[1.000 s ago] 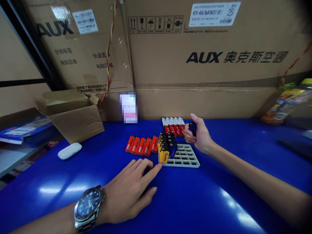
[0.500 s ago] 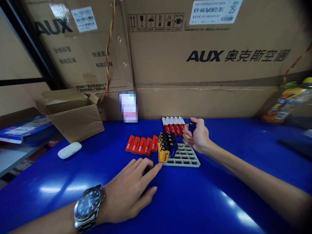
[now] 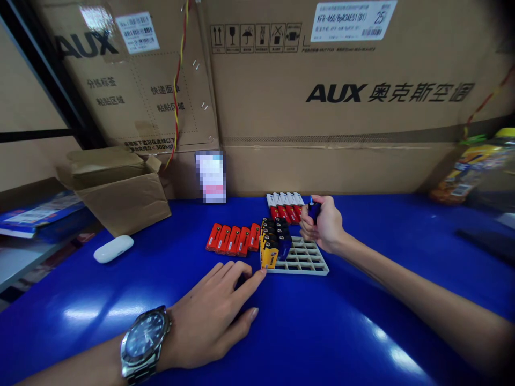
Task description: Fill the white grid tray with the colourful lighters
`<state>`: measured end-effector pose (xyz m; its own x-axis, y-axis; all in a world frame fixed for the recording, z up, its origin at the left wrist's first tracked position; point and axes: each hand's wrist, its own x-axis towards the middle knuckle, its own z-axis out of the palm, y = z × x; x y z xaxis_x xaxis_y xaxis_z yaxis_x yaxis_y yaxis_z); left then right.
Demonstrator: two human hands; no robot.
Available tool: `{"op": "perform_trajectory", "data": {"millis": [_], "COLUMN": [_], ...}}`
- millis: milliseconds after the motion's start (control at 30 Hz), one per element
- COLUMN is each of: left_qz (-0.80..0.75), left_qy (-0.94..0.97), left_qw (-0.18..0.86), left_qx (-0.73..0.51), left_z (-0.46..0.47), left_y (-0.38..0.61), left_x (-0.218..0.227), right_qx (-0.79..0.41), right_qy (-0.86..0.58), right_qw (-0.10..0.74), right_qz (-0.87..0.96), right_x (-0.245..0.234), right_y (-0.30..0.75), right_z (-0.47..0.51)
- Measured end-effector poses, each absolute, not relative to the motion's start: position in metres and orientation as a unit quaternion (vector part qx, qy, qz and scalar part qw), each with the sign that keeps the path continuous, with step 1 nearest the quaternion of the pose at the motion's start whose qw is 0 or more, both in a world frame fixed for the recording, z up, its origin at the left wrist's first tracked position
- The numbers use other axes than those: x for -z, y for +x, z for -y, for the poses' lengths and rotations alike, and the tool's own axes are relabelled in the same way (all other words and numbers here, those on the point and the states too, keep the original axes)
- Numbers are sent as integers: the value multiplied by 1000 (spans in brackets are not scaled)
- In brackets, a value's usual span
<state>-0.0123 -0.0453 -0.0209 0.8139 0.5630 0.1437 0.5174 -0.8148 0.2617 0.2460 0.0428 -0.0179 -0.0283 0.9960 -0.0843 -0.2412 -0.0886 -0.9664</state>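
Note:
Upright in my closed right hand is a dark blue lighter, raised above the tray's back right, with the thumb at its top. A small blue glow, like a flame, shows at the lighter's tip. The pale grid tray holds yellow lighters in its left column and dark blue lighters beside them, all standing with black tops. My left hand rests on the blue table with fingers apart, its index fingertip at the tray's front left corner. A wristwatch is on the left wrist.
Several red lighters lie left of the tray. Behind it lie several red-and-white lighters. A white case, an open cardboard box and a blurred screen stand left; a bottle is right. Large cartons wall off the back.
A blue glow has appeared at the top of the lighter in my right hand, and the thumb has shifted slightly. My left hand stays at the tray corner.

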Motion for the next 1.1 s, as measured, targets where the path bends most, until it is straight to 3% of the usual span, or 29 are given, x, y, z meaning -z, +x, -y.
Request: {"op": "perform_trajectory", "data": {"millis": [1100], "left_qz": [-287], "left_qy": [946], "left_qw": [115], "left_qx": [-98], "left_z": [45], "left_y": [-13], "left_x": [21], "right_qx": [-572], "right_qy": [-473], "right_qw": [528], "right_qz": [412], "right_x": [16], "right_y": [244], "right_z": [-42]}}
